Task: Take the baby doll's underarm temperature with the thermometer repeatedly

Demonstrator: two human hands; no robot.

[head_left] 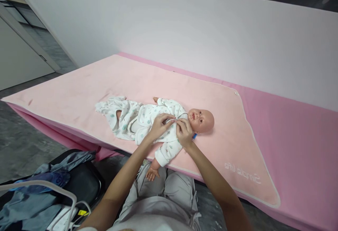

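Note:
A baby doll [202, 120] lies on its back on a pale pink mat [132, 74], its head to the right. It wears a white printed baby shirt [169, 108] whose lower front lies parted. Matching baby trousers [124, 130] are bunched around its legs. At the upper chest, my left hand [160, 127] pinches the shirt's edge between thumb and forefinger. Right beside it, near the doll's neck, my right hand [185, 131] is closed on the same shirt, fingertips touching the left's. Whatever fastening lies between the fingertips is too small to make out.
Under the mat, a darker pink cloth [295, 146] covers the table, up against a white wall [185, 30]. One doll arm [153, 171] hangs past the near edge, over my lap. At lower left stands a black chair [84, 185] bearing clothes, near a white cable [47, 185].

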